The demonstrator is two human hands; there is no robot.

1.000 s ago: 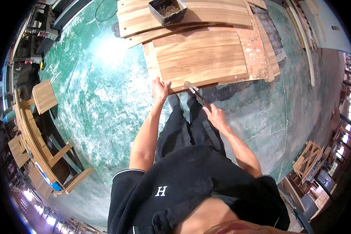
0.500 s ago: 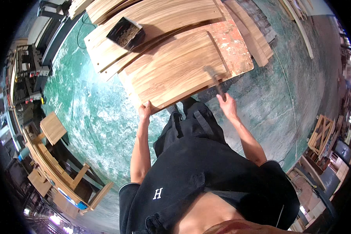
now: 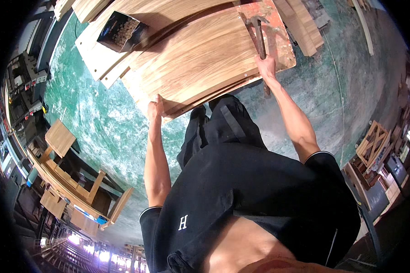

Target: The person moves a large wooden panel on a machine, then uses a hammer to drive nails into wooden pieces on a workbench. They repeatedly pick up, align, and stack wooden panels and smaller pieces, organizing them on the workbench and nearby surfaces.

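Observation:
My right hand is closed round the handle of a claw hammer. The hammer's head points away from me, beside the right end of a pale wooden panel. At the panel's near left corner, my left hand grips the edge with the thumb on top; its other fingers are mostly hidden. Small holes show along the panel's near edge. Past the panel, a black open box full of short wooden dowels sits on another wooden board.
Under the boards is a worktop with worn orange paint. Long planks lie beyond its right side. A wooden frame piece stands at the left on the green floor, and a slatted crate at the far right.
My right hand and the hammer have moved right and away from me, off the panel's near right edge. My left hand keeps the corner. The whole view has shifted slightly.

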